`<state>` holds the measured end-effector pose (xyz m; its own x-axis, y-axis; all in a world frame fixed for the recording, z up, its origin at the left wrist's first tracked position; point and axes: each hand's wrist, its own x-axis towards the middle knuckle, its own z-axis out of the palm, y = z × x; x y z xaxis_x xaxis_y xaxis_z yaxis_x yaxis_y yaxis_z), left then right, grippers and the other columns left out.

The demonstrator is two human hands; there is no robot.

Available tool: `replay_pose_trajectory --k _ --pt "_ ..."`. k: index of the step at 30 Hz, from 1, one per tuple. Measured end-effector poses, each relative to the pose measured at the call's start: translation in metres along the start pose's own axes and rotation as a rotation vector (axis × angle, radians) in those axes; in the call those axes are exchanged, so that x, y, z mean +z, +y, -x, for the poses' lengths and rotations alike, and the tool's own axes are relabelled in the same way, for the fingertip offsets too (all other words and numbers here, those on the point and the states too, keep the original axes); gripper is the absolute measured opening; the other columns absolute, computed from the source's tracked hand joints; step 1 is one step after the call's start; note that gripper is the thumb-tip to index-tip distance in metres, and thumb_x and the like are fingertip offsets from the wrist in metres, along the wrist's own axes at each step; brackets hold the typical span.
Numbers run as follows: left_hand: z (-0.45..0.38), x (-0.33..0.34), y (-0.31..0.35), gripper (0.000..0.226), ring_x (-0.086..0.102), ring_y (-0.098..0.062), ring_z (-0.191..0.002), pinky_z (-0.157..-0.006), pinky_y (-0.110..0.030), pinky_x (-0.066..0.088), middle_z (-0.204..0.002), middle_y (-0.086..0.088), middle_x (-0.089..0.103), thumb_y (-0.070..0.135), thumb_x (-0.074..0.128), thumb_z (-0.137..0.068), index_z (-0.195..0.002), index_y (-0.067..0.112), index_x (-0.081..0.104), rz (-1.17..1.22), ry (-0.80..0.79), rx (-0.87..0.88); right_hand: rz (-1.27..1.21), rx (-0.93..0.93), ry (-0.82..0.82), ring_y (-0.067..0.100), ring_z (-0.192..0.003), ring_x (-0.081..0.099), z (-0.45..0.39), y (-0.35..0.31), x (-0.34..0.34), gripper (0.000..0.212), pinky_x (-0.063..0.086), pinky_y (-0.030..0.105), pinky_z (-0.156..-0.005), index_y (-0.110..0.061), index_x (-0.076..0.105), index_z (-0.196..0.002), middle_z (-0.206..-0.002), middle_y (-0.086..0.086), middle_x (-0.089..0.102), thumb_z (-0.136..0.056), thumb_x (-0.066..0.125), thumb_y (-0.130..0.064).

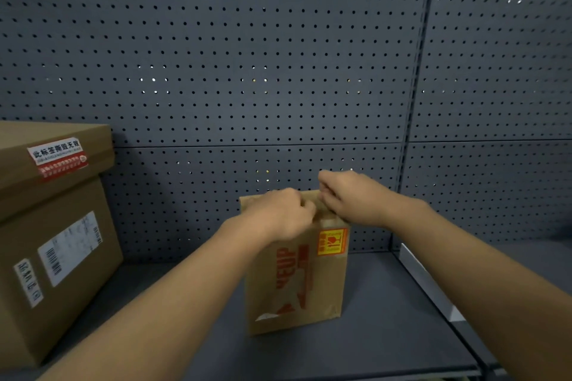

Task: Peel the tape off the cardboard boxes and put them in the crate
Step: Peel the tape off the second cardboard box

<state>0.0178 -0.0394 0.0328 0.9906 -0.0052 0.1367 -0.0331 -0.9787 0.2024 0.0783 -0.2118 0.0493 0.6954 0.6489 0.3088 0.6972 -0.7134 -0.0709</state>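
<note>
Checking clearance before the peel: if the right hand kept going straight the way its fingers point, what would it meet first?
The right hand points left along the small box's top edge, so it would probably meet the left hand first; their fingers look nearly touching, though depth is unclear.

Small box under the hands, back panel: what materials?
Small box: looks like matte brown cardboard, with red print and a yellow sticker. Back panel: probably painted sheet metal, dark grey, with a regular hole grid; the finish could also be a coating.
</note>
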Motion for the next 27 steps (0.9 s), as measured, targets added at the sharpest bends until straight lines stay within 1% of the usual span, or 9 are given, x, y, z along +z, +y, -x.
replay_pose_trajectory --k 3,8,12,15,18,20,23,25,27 --pt "0.004 0.015 0.001 0.059 0.028 -0.033 -0.154 -0.123 -0.061 0.021 -0.168 -0.005 0.032 0.048 0.016 -0.107 -0.155 0.024 0.041 -0.108 0.018 0.007 -0.012 -0.009 0.043 0.022 -0.067 0.053 0.003 0.0 0.003 0.017 0.042 0.04 -0.058 -0.019 0.043 -0.089 -0.077 -0.002 0.054 -0.106 0.045 -0.02" --pt "0.016 0.004 -0.022 0.058 0.004 -0.017 -0.161 -0.13 -0.047 0.003 -0.175 0.006 0.004 0.045 0.012 -0.111 -0.167 0.03 0.013 -0.06 -0.072 0.106 -0.471 0.175 0.074 0.025 -0.053 0.07 0.01 0.008 0.009 0.015 0.054 0.036 -0.047 -0.008 0.047 -0.094 -0.065 0.002 0.067 -0.108 0.047 -0.012" --pt "0.02 0.0 -0.035 0.057 -0.002 -0.01 -0.16 -0.13 -0.043 -0.002 -0.174 0.01 0.0 0.044 0.012 -0.112 -0.167 0.032 0.009 -0.029 -0.111 0.144 -0.852 0.301 0.109 0.026 -0.051 0.069 0.013 0.006 0.015 0.015 0.054 0.031 -0.047 -0.006 0.043 -0.094 -0.082 0.019 0.063 -0.108 0.049 -0.008" --pt "0.019 -0.001 -0.033 0.056 -0.002 -0.009 -0.16 -0.13 -0.041 -0.003 -0.174 0.011 0.0 0.043 0.013 -0.112 -0.167 0.032 0.009 -0.039 -0.123 0.161 -0.921 0.393 0.142 0.024 -0.05 0.068 0.016 0.009 0.021 0.015 0.056 0.033 -0.047 -0.005 0.046 -0.094 -0.08 0.021 0.064 -0.108 0.051 -0.008" --pt "0.019 -0.001 -0.03 0.057 -0.004 -0.008 -0.159 -0.13 -0.041 -0.003 -0.174 0.012 -0.002 0.044 0.012 -0.112 -0.167 0.032 0.007 -0.059 -0.146 0.184 -0.982 0.536 0.19 0.027 -0.057 0.073 0.018 0.014 0.031 0.013 0.064 0.043 -0.061 -0.006 0.047 -0.095 -0.077 0.021 0.068 -0.107 0.052 -0.009" --pt "0.018 -0.001 -0.03 0.056 -0.004 -0.008 -0.159 -0.13 -0.041 -0.003 -0.174 0.012 -0.002 0.044 0.011 -0.112 -0.167 0.032 0.006 -0.063 -0.148 0.187 -0.993 0.576 0.215 0.026 -0.058 0.073 0.019 0.015 0.034 0.012 0.064 0.04 -0.06 -0.006 0.048 -0.095 -0.081 0.02 0.068 -0.107 0.052 -0.008" --pt "0.016 0.0 -0.031 0.057 -0.002 -0.007 -0.159 -0.13 -0.04 -0.001 -0.174 0.013 0.0 0.046 0.012 -0.112 -0.167 0.034 0.008 -0.052 -0.143 0.19 -1.18 0.602 0.227 0.034 -0.063 0.073 0.019 0.016 0.029 0.005 0.065 0.045 -0.063 -0.004 0.052 -0.096 -0.085 0.017 0.063 -0.102 0.051 -0.003" --pt "0.016 0.001 -0.033 0.057 0.001 -0.007 -0.159 -0.13 -0.039 0.001 -0.174 0.013 0.004 0.046 0.015 -0.111 -0.167 0.034 0.01 -0.035 -0.125 0.194 -1.318 0.597 0.143 0.031 -0.065 0.072 0.021 0.016 0.025 0.016 0.065 0.044 -0.067 -0.003 0.052 -0.099 -0.08 0.018 0.062 -0.104 0.055 -0.019" --pt "0.017 0.001 -0.034 0.058 0.006 -0.01 -0.159 -0.13 -0.041 0.007 -0.174 0.011 0.01 0.046 0.019 -0.111 -0.167 0.033 0.013 -0.011 -0.096 0.187 -1.382 0.589 -0.009 0.031 -0.073 0.074 0.025 0.015 0.021 0.05 0.063 0.038 -0.064 -0.003 0.055 -0.099 -0.084 0.021 0.069 -0.102 0.056 -0.053"
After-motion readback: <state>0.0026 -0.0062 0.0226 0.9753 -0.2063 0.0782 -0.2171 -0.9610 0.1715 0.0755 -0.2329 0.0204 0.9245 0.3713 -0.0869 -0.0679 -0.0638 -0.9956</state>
